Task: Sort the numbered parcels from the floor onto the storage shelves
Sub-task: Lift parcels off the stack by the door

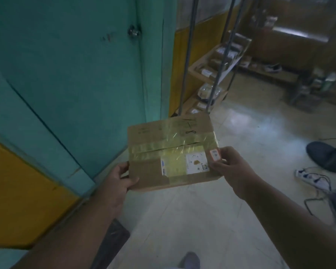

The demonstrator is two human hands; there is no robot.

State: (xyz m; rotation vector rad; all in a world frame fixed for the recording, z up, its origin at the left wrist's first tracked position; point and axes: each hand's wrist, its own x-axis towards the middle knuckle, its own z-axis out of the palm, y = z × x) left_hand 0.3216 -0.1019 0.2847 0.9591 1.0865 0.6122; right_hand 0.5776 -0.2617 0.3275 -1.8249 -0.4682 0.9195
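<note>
A person holds a taped cardboard parcel (171,152) above the floor, left hand (122,178) and right hand (231,166) gripping opposite edges. Beyond, metal storage shelves (211,68) hold small parcels.

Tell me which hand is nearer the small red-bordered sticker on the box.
Right. The right hand grips the box edge beside the red-bordered sticker; the left hand holds the opposite near corner.
</note>
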